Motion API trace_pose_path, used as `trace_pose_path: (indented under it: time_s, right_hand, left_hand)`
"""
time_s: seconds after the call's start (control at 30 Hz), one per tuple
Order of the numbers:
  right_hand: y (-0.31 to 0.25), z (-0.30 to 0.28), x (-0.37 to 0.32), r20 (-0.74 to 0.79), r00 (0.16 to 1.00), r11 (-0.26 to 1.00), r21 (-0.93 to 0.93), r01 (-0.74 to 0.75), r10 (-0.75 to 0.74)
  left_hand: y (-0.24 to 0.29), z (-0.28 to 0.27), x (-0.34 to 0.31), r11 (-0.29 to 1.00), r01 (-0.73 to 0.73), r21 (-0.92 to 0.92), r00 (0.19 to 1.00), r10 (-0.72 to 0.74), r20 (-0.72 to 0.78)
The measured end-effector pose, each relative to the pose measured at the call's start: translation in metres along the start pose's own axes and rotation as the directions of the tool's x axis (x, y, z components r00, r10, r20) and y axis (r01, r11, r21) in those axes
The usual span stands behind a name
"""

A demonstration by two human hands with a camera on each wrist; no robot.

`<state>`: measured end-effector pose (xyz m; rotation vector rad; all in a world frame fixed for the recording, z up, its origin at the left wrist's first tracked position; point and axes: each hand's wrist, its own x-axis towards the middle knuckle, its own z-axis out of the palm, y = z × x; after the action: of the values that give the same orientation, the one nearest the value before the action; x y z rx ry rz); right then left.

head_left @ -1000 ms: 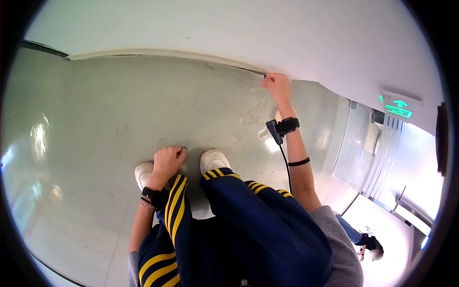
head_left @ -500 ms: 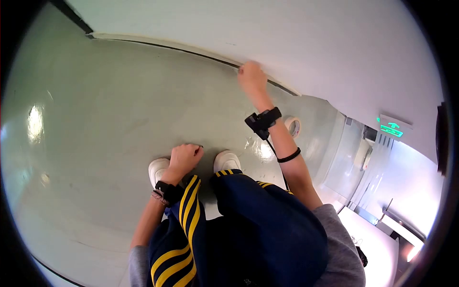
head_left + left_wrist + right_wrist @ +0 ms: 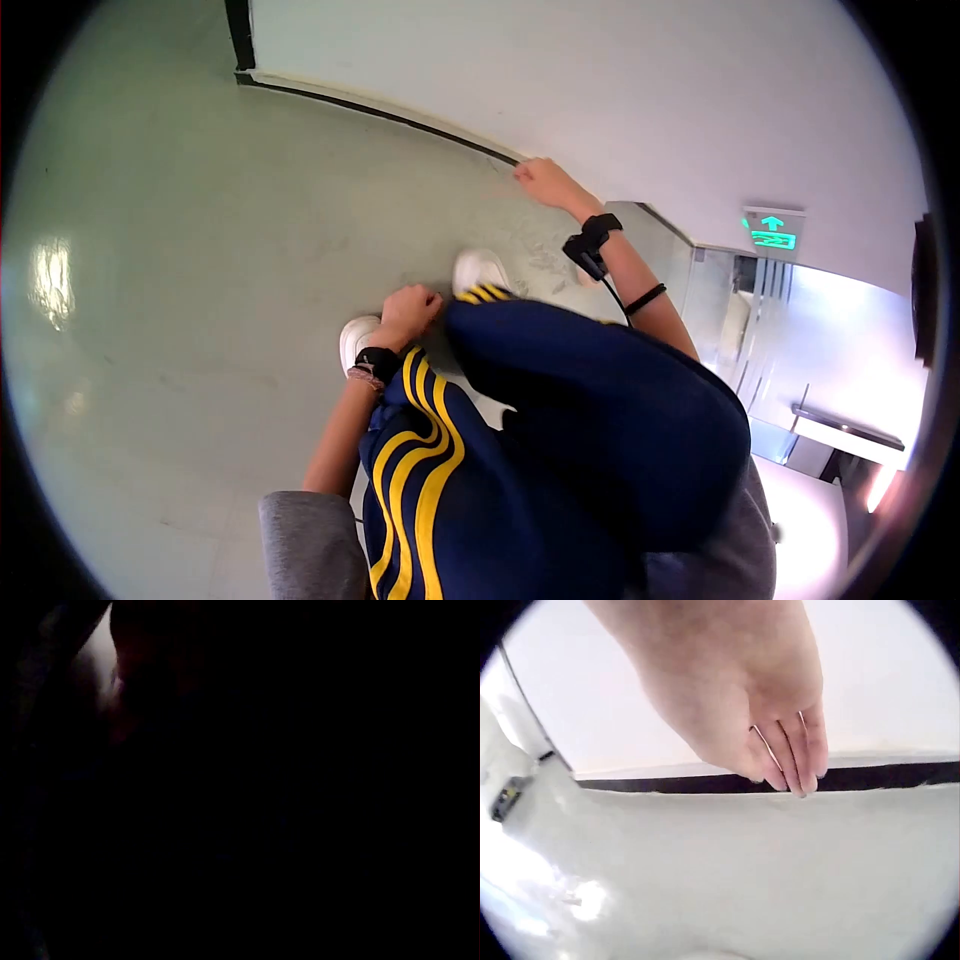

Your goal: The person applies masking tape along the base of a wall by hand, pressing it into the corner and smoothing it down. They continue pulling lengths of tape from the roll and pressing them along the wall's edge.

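The right hand [image 3: 552, 184] is at the foot of a white wall [image 3: 640, 110]. Its fingers [image 3: 799, 761] reach down, nearly straight, with the tips against a black strip [image 3: 697, 784] between wall and floor. A thin cream band [image 3: 420, 112] runs above that strip. Loosely bent and near the left shoe [image 3: 357, 340], the left hand [image 3: 408, 312] rests by the shin with nothing visible in it. The left wrist view is almost wholly dark. Partly hidden behind the right wrist is a round, pale tape roll [image 3: 588, 277].
Grey-green glossy floor [image 3: 200, 250] surrounds the feet. The right shoe [image 3: 482, 272] and a raised knee in dark trousers [image 3: 600, 400] lie between the arms. A green exit sign [image 3: 773, 230] and glass panels are at the right. A small dark object [image 3: 510, 799] lies on the floor.
The head view has shifted and turned. The right hand has moved left along the wall's foot, and more of the black strip shows. The left hand stays by the shin; another person has left view.
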<state>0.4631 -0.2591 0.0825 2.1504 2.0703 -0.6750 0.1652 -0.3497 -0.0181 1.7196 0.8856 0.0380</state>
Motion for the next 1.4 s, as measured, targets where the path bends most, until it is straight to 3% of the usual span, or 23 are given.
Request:
trace_pose_path:
  time_s: [0.13, 0.23, 0.27, 0.3, 0.33, 0.4, 0.43, 0.5, 0.53, 0.57, 0.6, 0.63, 0.77, 0.87, 0.93, 0.97, 1.03, 1.07, 1.13, 1.17, 1.23, 1.33, 1.4]
  right_hand:
    - [0.102, 0.006, -0.024, -0.048, 0.975, 0.926, -0.306, -0.22, 0.216]
    - [0.126, 0.013, -0.036, -0.042, 0.962, 0.945, -0.182, -0.272, 0.269]
    - [0.16, 0.031, -0.035, -0.013, 0.923, 0.871, 0.334, -0.36, 0.386]
    - [0.177, 0.042, -0.033, 0.08, 0.877, 0.547, 0.753, -0.365, 0.474]
    - [0.16, 0.042, -0.034, 0.086, 0.877, 0.546, 0.753, -0.368, 0.472]
    - [0.123, 0.033, -0.035, 0.164, 0.69, 0.036, 0.964, -0.265, 0.705]
    - [0.103, 0.018, -0.033, 0.172, 0.69, 0.035, 0.961, -0.275, 0.703]
    - [0.07, -0.009, -0.024, 0.491, 0.558, -0.318, 0.868, -0.382, 0.669]
    - [0.063, -0.014, -0.027, 0.495, 0.556, -0.32, 0.865, -0.386, 0.668]
    - [0.055, -0.018, -0.034, 0.211, 0.774, 0.306, 0.832, -0.462, 0.597]
    - [0.053, -0.02, -0.035, 0.035, 0.946, 0.817, 0.496, -0.295, 0.321]
    - [0.095, -0.001, -0.023, 0.17, 0.903, 0.469, 0.808, -0.357, 0.396]
    - [0.128, 0.027, 0.008, 0.19, 0.949, 0.677, 0.665, -0.314, 0.253]
    - [0.034, 0.001, 0.022, 0.138, 0.982, 0.724, 0.665, -0.186, 0.126]
    - [0.022, 0.0, 0.05, 0.466, 0.853, 0.077, 0.866, -0.494, 0.234]
    - [0.017, 0.005, 0.053, 0.481, 0.85, 0.086, 0.858, -0.507, 0.217]
    - [-0.006, 0.007, 0.066, 0.134, 0.981, 0.604, 0.774, -0.192, 0.14]
    - [-0.02, 0.002, 0.076, 0.138, 0.982, 0.612, 0.768, -0.186, 0.125]
    - [-0.061, -0.01, 0.103, 0.146, 0.988, 0.896, 0.443, -0.027, -0.042]
    - [-0.064, -0.003, 0.123, 0.154, 0.986, 0.901, 0.433, -0.013, -0.059]
    - [-0.086, 0.006, 0.159, 0.269, 0.952, 0.634, 0.764, -0.121, -0.143]
    - [-0.174, -0.017, 0.164, 0.139, 0.96, 0.891, 0.423, 0.163, -0.242]
    - [-0.127, -0.012, 0.175, 0.173, 0.945, 0.79, 0.601, 0.121, -0.276]
  left_hand:
    - [-0.005, -0.012, -0.005, 0.994, 0.087, 0.061, 0.994, -0.082, -0.067]
    - [-0.009, -0.012, -0.021, 0.994, 0.053, 0.095, 0.973, -0.031, -0.228]
    - [-0.01, -0.013, -0.026, 0.986, 0.035, 0.163, 0.969, 0.006, -0.247]
    - [-0.004, -0.017, -0.03, 0.984, 0.071, 0.161, 0.971, -0.031, -0.237]
    - [-0.005, -0.016, -0.032, 0.984, 0.077, 0.159, 0.971, -0.038, -0.237]
    - [-0.004, -0.014, -0.034, 0.995, 0.037, 0.092, 0.955, -0.009, -0.296]
    - [-0.002, -0.014, -0.036, 0.995, 0.046, 0.086, 0.956, -0.018, -0.294]
    - [0.0, -0.019, -0.038, 0.997, 0.045, 0.063, 0.955, -0.025, -0.294]
    - [0.0, -0.019, -0.038, 0.997, 0.05, 0.06, 0.956, -0.03, -0.292]
    - [0.0, -0.02, -0.037, 0.996, 0.053, 0.068, 0.959, -0.032, -0.282]
    - [0.0, -0.021, -0.035, 0.996, 0.055, 0.075, 0.961, -0.032, -0.275]
    - [0.002, -0.02, -0.033, 0.996, 0.058, 0.066, 0.96, -0.038, -0.278]
    - [0.001, -0.011, -0.03, 0.996, 0.069, 0.056, 0.96, -0.051, -0.276]
    - [0.005, -0.008, -0.029, 0.997, 0.062, 0.039, 0.958, -0.049, -0.281]
    - [0.01, -0.004, -0.026, 0.996, 0.083, 0.023, 0.956, -0.073, -0.284]
    - [0.016, 0.005, -0.027, 0.997, 0.077, 0.015, 0.956, -0.069, -0.286]
    - [0.02, 0.012, -0.02, 0.997, 0.074, -0.002, 0.951, -0.071, -0.302]
    - [0.022, 0.012, -0.015, 0.998, 0.055, 0.007, 0.952, -0.05, -0.301]
    - [0.012, 0.007, -0.01, 0.999, 0.033, 0.005, 0.947, -0.03, -0.32]
    - [0.01, 0.007, -0.009, 0.999, 0.048, 0.012, 0.953, -0.042, -0.301]
    - [0.007, -0.001, -0.01, 0.997, 0.071, 0.007, 0.949, -0.065, -0.308]
    - [0.003, -0.01, -0.013, 0.993, 0.108, -0.044, 0.942, -0.116, -0.316]
    - [0.04, 0.033, 0.021, 0.996, 0.089, -0.017, 0.96, -0.09, -0.264]
